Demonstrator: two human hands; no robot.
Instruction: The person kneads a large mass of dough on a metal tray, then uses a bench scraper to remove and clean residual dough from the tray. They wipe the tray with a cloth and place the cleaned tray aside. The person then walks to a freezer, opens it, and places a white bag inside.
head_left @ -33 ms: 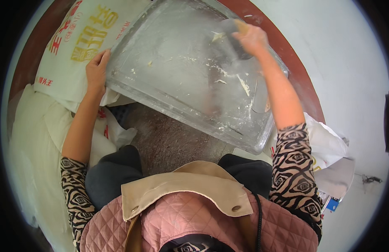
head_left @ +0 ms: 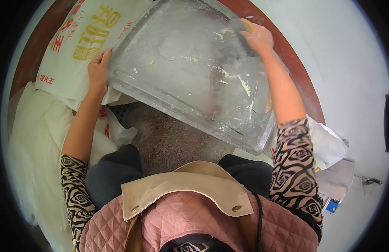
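My right hand [head_left: 260, 40], clamped round a scraper [head_left: 248, 26], is slightly farther right than before; my left hand [head_left: 98, 71] clasps the tray [head_left: 161, 44], dull grey, streaked with pale scraps [head_left: 245, 86].

A place for dough work, probably a bakery workroom
Dough scraps [head_left: 246, 87] stick on the metal tray [head_left: 173, 80]; a printed flour sack [head_left: 62, 80] is beside.

Bare forearms [head_left: 283, 88] stretched forward, well apart
Left hand [head_left: 97, 70] grips; right hand [head_left: 260, 40], farther forward, is curled tight.
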